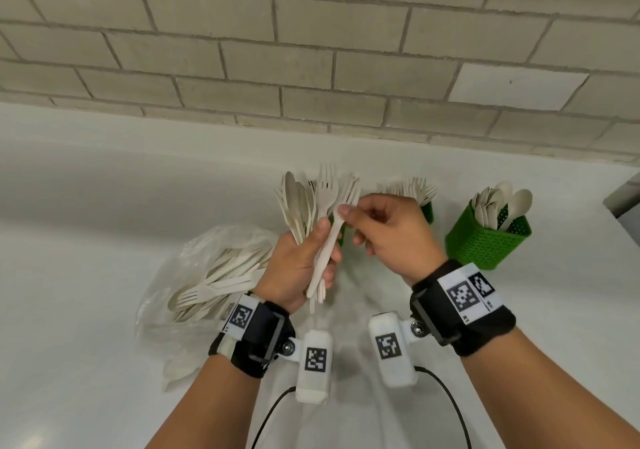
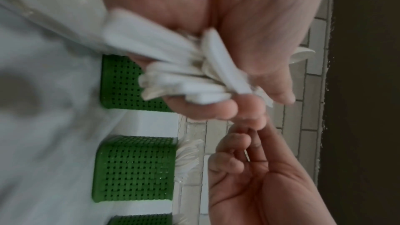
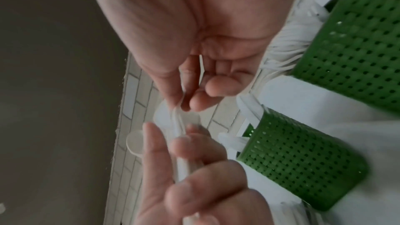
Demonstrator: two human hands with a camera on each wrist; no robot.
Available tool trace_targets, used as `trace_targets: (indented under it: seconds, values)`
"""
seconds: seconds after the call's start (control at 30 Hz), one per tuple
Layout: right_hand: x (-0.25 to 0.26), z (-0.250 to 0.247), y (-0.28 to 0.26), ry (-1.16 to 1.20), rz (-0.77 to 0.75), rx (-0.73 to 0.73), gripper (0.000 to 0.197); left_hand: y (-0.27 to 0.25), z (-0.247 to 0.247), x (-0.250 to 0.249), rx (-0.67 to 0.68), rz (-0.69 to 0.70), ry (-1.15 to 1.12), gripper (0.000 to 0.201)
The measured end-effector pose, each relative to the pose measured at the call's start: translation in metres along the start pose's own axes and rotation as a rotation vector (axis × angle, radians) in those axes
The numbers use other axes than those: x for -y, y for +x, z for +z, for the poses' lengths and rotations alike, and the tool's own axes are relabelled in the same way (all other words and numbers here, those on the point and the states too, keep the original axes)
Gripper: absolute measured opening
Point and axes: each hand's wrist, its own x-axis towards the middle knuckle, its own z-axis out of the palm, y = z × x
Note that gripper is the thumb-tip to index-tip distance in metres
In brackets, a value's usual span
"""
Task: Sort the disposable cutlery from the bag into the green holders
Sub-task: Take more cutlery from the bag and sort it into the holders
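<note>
White counter (image 1: pixel 104 178) runs along the brick wall; everything sits mid-counter, towards its back edge.

Clear bag (image 1: pixel 194 275), left of the hands, lies flat and still holds a good pile of forks and other cutlery, so by my read sorting is partway, not near done.

Three green holders along the back edge: spoon holder (image 1: pixel 488 237) furthest right and well filled, fork holder (image 1: pixel 426 210) mostly hidden behind the right hand, third holder (image 1: pixel 341 232) only a sliver behind the left hand, contents unclear from the head view.

Left hand (image 1: pixel 298 265): fingers wrapped round a mixed bundle (image 1: pixel 304 202) of forks and spoons, heads up, held above the counter.

Right hand (image 1: pixel 391 230): thumb and index finger pinching the neck of a single fork (image 1: pixel 329 244) at the front of the bundle; other fingers loosely curled.

Step in hand: picking one fork out of the bundle.

Next move, my guess: slide it up clear of the left hand's grip without dragging neighbours out, then drop it handle-first into the fork holder just behind the right hand.
</note>
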Motion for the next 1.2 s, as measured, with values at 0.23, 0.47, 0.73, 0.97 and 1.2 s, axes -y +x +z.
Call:
trace_targets:
  seconds: [0.23,0.47,0.73,0.97,1.2]
  values:
    - [0.006,-0.009,-0.006,0.165,0.026,-0.156,0.027,-0.005,0.019,0.004,-0.135,0.152,0.389,0.050]
    - [0.004,-0.016,-0.010,0.141,-0.057,-0.112,0.036,-0.010,0.030,0.003,-0.078,0.202,0.424,0.051]
    - [0.000,-0.021,-0.008,0.243,-0.021,-0.006,0.007,-0.008,0.024,0.000,-0.092,0.138,0.433,0.052]
    - [-0.003,-0.024,-0.003,0.258,-0.014,-0.099,0.012,-0.013,0.033,0.003,-0.050,-0.043,0.207,0.037]
    - [0.006,-0.046,0.000,0.462,-0.001,-0.222,0.020,-0.014,0.030,0.000,-0.022,-0.227,-0.186,0.022]
